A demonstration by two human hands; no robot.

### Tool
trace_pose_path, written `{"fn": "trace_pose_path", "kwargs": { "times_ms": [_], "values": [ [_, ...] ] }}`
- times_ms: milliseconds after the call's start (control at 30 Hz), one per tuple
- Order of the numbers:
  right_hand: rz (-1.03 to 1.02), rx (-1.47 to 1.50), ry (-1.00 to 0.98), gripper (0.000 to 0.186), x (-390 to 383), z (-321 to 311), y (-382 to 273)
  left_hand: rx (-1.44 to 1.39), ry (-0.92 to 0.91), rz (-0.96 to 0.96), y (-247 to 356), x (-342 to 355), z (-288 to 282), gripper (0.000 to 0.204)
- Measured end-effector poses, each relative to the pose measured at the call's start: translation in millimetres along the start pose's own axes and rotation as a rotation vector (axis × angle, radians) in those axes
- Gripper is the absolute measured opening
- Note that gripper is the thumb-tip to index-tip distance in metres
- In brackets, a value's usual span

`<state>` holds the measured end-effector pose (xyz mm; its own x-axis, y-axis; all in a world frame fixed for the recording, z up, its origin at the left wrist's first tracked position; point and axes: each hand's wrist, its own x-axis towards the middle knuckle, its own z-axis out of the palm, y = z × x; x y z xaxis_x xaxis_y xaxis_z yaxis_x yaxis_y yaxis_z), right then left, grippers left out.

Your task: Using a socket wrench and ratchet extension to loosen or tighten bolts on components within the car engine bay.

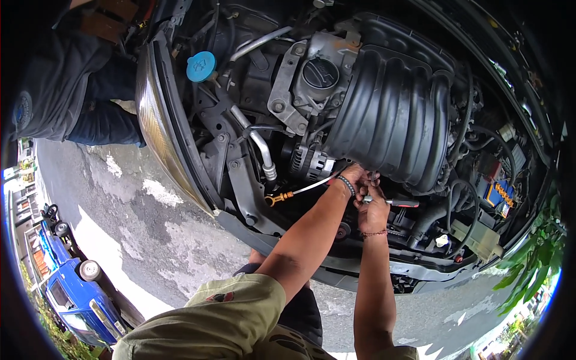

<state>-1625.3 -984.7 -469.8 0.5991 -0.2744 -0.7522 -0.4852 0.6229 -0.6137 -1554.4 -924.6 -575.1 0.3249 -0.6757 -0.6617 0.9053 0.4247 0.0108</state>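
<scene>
Both hands meet at the lower edge of the ribbed black intake manifold [393,114] in an open engine bay. My left hand [354,176] has its fingers bent in under that edge, beside a small metal piece [374,176]. What its fingertips hold, if anything, is hidden. Just right of it, my right hand [374,211] is closed around a ratchet wrench [403,203], whose red and dark handle sticks out to the right. Left of my hands are the alternator [309,165] and an orange dipstick handle [279,197].
A black oil filler cap [321,73] and a blue reservoir cap [201,66] stand farther up. The headlight [159,120] and front bumper edge border the bay. Another person [66,90] stands at far left. The battery [499,195] is at right; a blue vehicle [81,300] is lower left.
</scene>
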Motion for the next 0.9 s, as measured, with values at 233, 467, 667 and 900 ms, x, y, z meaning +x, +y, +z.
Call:
{"fn": "trace_pose_path", "kwargs": {
  "times_ms": [233, 467, 667, 900],
  "values": [
    [0.018, -0.016, -0.004, 0.011, 4, -5, 4, -0.093, 0.036, 0.006, -4, 11, -23, 0.029],
    [-0.088, -0.042, 0.045, 0.009, 5, -12, 9, 0.006, 0.223, 0.272, -11, 16, -3, 0.018],
    [-0.120, 0.008, 0.034, 0.008, 10, -6, 9, 0.006, 0.148, 0.251, 3, 13, -12, 0.020],
    [0.152, 0.506, -0.176, 0.009, 10, -8, -5, -0.004, -0.048, -0.138, 25, 9, -32, 0.027]
  ]
}}
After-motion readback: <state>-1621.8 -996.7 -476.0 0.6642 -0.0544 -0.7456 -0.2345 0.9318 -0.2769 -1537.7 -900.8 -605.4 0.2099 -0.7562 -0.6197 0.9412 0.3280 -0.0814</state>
